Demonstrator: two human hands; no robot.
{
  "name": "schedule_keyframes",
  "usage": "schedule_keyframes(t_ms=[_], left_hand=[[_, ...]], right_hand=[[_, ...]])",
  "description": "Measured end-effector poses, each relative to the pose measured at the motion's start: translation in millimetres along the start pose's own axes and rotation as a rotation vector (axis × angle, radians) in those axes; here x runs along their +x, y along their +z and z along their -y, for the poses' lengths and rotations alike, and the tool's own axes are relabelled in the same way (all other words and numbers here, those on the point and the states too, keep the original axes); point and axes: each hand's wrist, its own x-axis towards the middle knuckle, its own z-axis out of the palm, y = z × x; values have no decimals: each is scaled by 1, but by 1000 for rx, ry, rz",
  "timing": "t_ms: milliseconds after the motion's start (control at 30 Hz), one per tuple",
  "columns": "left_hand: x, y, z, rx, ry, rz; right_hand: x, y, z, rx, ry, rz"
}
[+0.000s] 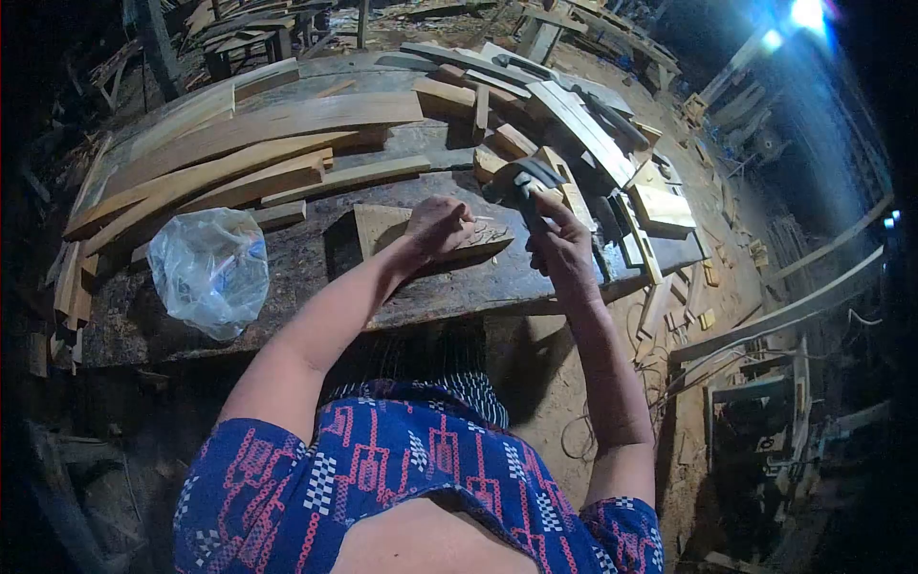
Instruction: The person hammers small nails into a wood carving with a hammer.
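Observation:
My right hand (pixel 561 239) is closed around a hammer (pixel 535 176), its dark head raised above the bench near the cut blocks. My left hand (pixel 440 226) rests on a wooden board (pixel 380 228), with its fingers curled together. A small pale sliver shows by the left fingertips; what they pinch is too small to make out. The board lies on the dark workbench (pixel 316 277) close to its front edge, and its right end looks rough or carved. The hammer head is to the right of my left hand and apart from it.
A clear plastic bag (pixel 210 273) sits on the bench at the left. Long planks (pixel 277 124) are stacked behind it. A handsaw (pixel 524 67), loose blocks (pixel 662 209) and pale boards (pixel 583 129) crowd the right side. Offcuts and thin cords lie on the ground.

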Motion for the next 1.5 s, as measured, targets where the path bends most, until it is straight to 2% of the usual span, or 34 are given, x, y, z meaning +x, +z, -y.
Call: schedule_keyframes(t_ms=[33, 100, 233, 300, 433, 467, 500, 533, 567, 633, 767, 833, 900, 967, 1067, 1167, 1233, 1267, 1300, 1367, 1467, 1500], left_hand=[[1, -3, -2, -1, -1, -7], [1, -9, -7, 4, -92, 60], [-6, -20, -4, -17, -83, 57], [-9, -23, 2, 101, -212, 61], [-19, -12, 11, 204, -87, -66], [-15, -12, 10, 292, -117, 33], [-14, -14, 10, 288, -119, 28], [-15, -15, 9, 290, -69, 10], [-16, -16, 9, 296, -17, -4], [-13, -12, 15, 354, -7, 21], [-17, -22, -2, 350, -118, 134], [-18, -17, 5, 282, -48, -16], [-14, -11, 18, 297, -41, 13], [-14, -14, 13, 312, -32, 49], [-15, -16, 8, 329, -57, 83], [-16, -11, 11, 317, -57, 22], [-17, -15, 6, 249, -71, -20], [-17, -25, 4, 458, 91, 143], [-17, -23, 4, 458, 99, 141], [-12, -12, 11, 376, -12, 56], [-11, -4, 19, 326, -41, 24], [-13, -3, 20, 298, -55, 16]], right_hand=[[0, 1, 4, 76, -48, 6], [-3, 3, 10, -36, -50, -23], [-2, 4, 12, -72, -52, -25], [-5, 10, 23, -60, -68, -28], [-6, 14, 14, 28, -70, -11], [1, 8, -10, 73, -67, 39], [6, 4, -25, 118, -63, 87], [6, 5, -28, -145, 64, 49], [9, 8, -34, -2, 26, 60], [7, 8, -22, -59, 45, 13], [-5, 15, 11, 47, -91, -12], [-7, 24, 17, 2, -99, -80], [8, 9, -24, 22, -78, 6], [11, 10, -32, -80, 70, -5], [6, 9, -21, -23, -5, -44], [-2, 16, -3, 86, -86, -108], [5, 13, -33, 228, -257, -66], [6, 13, -40, 235, -189, -19], [7, 4, -40, -100, 120, 4], [5, 5, -29, -75, 38, 4], [1, 6, -16, -3, -94, -42], [-1, 4, -18, 116, -169, -40]])
